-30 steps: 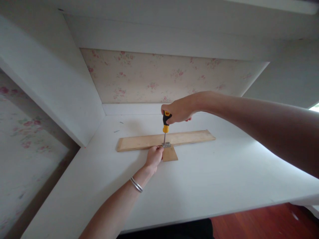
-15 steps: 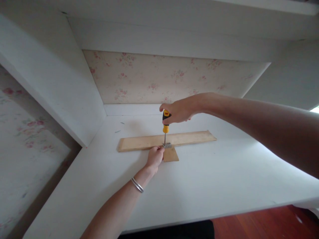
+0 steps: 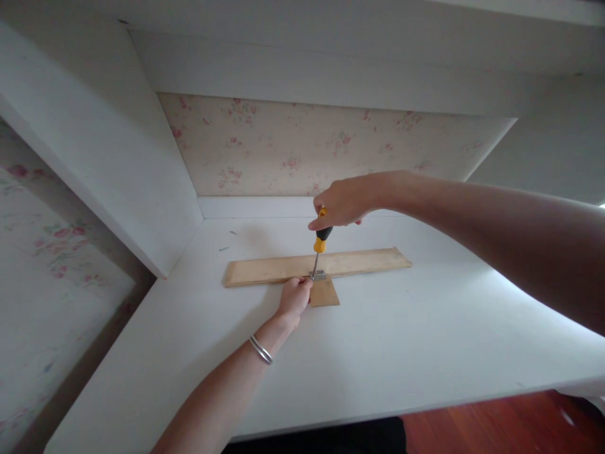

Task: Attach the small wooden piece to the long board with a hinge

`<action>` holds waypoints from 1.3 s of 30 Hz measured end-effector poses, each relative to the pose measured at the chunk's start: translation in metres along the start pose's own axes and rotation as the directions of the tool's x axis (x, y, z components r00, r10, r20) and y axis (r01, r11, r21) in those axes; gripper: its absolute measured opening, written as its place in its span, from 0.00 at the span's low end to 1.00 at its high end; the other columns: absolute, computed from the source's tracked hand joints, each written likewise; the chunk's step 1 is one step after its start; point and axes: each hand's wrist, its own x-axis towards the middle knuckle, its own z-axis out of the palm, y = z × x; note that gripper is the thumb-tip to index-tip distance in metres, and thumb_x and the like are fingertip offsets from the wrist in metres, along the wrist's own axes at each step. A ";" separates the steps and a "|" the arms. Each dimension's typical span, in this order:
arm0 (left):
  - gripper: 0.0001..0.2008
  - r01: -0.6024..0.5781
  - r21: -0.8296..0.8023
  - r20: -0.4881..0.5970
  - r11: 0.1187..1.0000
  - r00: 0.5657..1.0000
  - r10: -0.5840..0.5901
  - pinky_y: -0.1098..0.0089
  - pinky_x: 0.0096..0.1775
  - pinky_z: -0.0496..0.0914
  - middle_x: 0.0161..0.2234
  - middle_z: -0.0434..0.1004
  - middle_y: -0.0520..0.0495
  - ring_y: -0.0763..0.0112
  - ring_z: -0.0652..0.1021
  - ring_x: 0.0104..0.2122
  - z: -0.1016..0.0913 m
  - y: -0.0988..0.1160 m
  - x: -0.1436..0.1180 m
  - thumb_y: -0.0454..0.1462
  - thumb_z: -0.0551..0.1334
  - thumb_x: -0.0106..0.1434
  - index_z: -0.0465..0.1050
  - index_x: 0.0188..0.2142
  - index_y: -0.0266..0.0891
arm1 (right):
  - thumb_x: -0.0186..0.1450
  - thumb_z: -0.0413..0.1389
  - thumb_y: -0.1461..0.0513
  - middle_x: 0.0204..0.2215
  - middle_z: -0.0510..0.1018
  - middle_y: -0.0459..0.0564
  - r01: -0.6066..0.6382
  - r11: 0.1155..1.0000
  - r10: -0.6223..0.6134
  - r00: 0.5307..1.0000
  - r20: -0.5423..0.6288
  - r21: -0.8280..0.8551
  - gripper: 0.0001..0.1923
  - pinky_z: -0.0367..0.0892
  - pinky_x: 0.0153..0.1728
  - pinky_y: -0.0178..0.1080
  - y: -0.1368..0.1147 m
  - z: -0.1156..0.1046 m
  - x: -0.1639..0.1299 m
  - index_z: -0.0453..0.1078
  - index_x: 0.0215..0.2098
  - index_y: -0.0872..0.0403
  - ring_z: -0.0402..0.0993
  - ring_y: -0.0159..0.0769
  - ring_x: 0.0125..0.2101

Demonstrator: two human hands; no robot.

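The right hand (image 3: 343, 202) now sits higher and further right on the screwdriver (image 3: 321, 242), whose handle leans to the right instead of standing upright as before.

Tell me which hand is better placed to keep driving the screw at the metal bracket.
Right. The right hand already grips the screwdriver, its tip on the metal bracket atop the long wood strip. The left hand is occupied steadying the small wood piece beside the bracket.
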 end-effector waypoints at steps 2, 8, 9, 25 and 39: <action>0.11 0.006 -0.008 -0.001 1.000 1.000 -0.006 0.75 0.22 0.59 0.23 0.73 0.48 0.74 0.70 0.22 0.000 0.001 -0.001 0.41 0.59 0.54 0.73 0.26 0.34 | 0.58 0.53 0.43 0.27 0.76 0.50 0.053 0.998 -0.054 0.998 0.019 0.047 0.31 0.60 0.26 0.38 -0.001 0.000 -0.001 0.65 0.52 0.53 0.71 0.35 0.23; 0.11 0.018 -0.045 -0.012 0.999 1.000 -0.019 0.75 0.22 0.59 0.24 0.74 0.47 0.73 0.71 0.23 0.001 0.000 0.000 0.41 0.60 0.53 0.73 0.27 0.34 | 0.58 0.51 0.43 0.22 0.75 0.50 -0.012 1.000 0.011 1.000 0.022 0.028 0.28 0.60 0.26 0.39 0.001 0.001 0.002 0.70 0.44 0.56 0.70 0.36 0.21; 0.11 0.017 -0.046 -0.005 0.999 1.000 -0.017 0.75 0.22 0.59 0.24 0.74 0.47 0.73 0.71 0.23 0.001 0.000 0.000 0.42 0.60 0.53 0.73 0.27 0.34 | 0.58 0.53 0.44 0.22 0.75 0.49 0.010 0.998 -0.011 1.000 0.027 0.058 0.28 0.60 0.26 0.39 0.001 0.002 0.003 0.68 0.46 0.54 0.70 0.35 0.21; 0.10 0.019 -0.052 -0.001 0.998 1.000 -0.019 0.74 0.23 0.60 0.26 0.74 0.47 0.73 0.71 0.24 0.001 0.000 0.000 0.41 0.60 0.53 0.73 0.27 0.35 | 0.59 0.50 0.42 0.25 0.75 0.51 0.023 1.000 -0.024 0.998 0.057 0.018 0.36 0.61 0.27 0.39 -0.002 0.001 0.001 0.60 0.57 0.55 0.71 0.37 0.24; 0.10 0.031 -0.083 0.021 0.996 0.999 -0.030 0.74 0.26 0.64 0.29 0.75 0.45 0.72 0.73 0.26 0.002 0.000 0.000 0.41 0.59 0.55 0.71 0.30 0.35 | 0.59 0.49 0.42 0.28 0.75 0.50 0.052 0.998 -0.056 0.991 0.121 0.043 0.29 0.62 0.25 0.39 0.001 0.004 0.004 0.65 0.50 0.50 0.71 0.37 0.23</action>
